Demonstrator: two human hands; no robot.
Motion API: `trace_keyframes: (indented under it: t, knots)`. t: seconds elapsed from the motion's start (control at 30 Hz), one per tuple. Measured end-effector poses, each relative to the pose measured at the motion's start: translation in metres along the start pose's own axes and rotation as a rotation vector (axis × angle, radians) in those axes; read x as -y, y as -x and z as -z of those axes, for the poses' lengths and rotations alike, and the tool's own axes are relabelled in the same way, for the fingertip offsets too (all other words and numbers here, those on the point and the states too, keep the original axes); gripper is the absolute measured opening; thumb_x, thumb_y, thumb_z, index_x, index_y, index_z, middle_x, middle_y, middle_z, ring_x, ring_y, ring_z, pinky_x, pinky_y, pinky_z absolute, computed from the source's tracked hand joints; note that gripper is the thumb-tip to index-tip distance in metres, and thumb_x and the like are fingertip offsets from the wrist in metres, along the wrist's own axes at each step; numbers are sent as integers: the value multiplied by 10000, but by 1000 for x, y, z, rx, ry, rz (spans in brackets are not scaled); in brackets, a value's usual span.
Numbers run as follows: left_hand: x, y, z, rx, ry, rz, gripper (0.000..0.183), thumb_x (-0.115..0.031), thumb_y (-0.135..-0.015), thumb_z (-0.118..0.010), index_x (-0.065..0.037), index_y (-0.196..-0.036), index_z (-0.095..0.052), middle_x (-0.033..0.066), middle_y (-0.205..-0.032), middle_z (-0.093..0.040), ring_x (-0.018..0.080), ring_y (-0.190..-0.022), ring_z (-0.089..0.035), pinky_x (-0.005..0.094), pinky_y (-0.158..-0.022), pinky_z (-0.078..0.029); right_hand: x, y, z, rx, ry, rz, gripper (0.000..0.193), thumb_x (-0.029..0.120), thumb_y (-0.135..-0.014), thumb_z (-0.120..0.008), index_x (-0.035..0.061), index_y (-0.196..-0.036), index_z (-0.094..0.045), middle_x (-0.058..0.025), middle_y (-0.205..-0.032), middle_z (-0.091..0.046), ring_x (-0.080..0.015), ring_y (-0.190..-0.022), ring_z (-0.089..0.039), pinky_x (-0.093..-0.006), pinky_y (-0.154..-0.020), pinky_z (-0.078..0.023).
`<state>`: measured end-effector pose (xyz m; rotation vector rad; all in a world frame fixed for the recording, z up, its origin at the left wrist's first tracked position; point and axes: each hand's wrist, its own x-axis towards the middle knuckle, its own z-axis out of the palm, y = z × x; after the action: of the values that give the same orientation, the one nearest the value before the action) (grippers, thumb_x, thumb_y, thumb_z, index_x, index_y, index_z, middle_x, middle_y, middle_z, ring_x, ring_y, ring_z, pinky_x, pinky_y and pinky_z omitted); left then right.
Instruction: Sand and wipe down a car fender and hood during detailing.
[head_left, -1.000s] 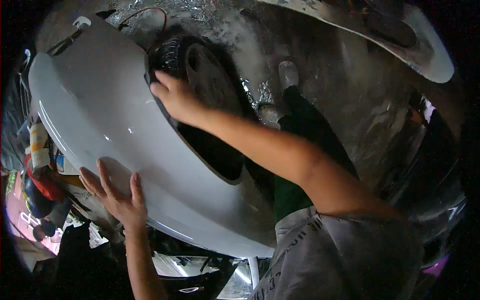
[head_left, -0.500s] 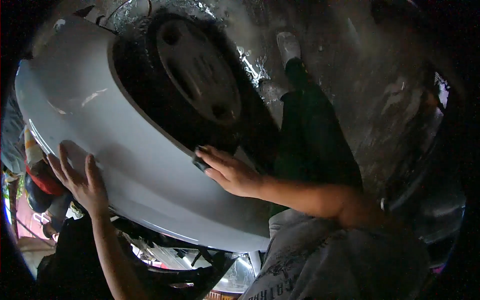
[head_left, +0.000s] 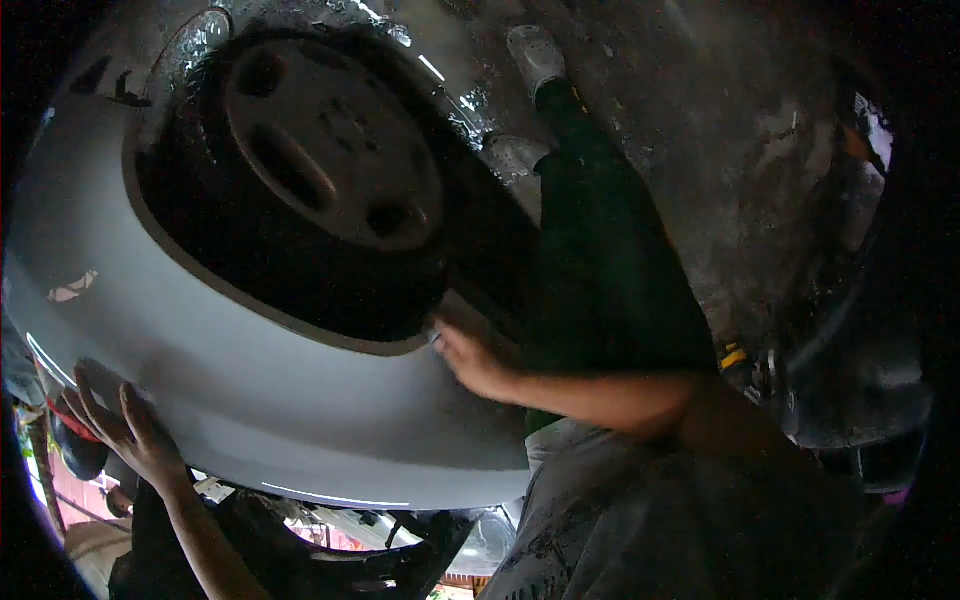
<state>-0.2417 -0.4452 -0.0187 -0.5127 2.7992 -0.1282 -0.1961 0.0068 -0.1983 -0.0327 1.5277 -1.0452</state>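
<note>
A pale grey car fender (head_left: pixel 300 385) curves across the left half of the view. My left hand (head_left: pixel 135 435) lies on its upper surface near the outer edge, fingers spread. My right hand (head_left: pixel 470 362) is at the end of the wheel arch lip (head_left: pixel 385 347), with its fingers curled. A small dark pad (head_left: pixel 433 336) shows at its fingertips, partly hidden and smeared by motion. Inside the arch sits a dark wheel (head_left: pixel 340 150) with a dusty grey cover.
My legs in dark green trousers (head_left: pixel 610 270) stand beside the wheel, with grey shoes (head_left: pixel 537 55) on a wet, stained floor (head_left: pixel 720 130). The open engine bay (head_left: pixel 400 545) lies along the fender's lower edge. Something yellow (head_left: pixel 735 355) is at the right.
The view has shifted, so the fender and wheel sit further left. My right hand has moved along the arch lip to its near end. My left hand still rests on the fender.
</note>
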Motion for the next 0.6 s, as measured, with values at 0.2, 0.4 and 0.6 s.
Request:
trace_keyframes:
  t: [0.2, 0.4, 0.6]
  knots:
    - [-4, 4, -7, -11, -15, 7, 516, -241, -1019, -520, -197, -1512, -377, 134, -1610, -313, 394, -1508, -185, 574, -1213, -174, -32, -15, 12, 177, 71, -343, 425, 197, -1020, -523, 31, -1411, -522, -211, -1451, -513, -375, -1342, -487, -426, -1108, -399]
    - [10, -5, -7, -31, 0, -29, 587, -416, -1020, -483, -112, -1518, -416, 156, -1613, -308, 349, -1533, -145, 547, -1232, -115, -150, -54, -26, -28, -79, -290, 396, 176, -987, -567, 18, -1350, -568, -231, -1380, -569, -394, -1291, -524, -437, -1107, -386]
    - [-14, 0, -6, -8, 356, 249, 604, -371, -1026, -471, -39, -1520, -373, 171, -1606, -298, 343, -1512, -215, 518, -1211, -220, -71, -21, -4, -4, 245, -13, 402, 212, -1005, -530, 26, -1359, -572, -212, -1347, -604, -374, -1234, -573, -437, -1057, -439]
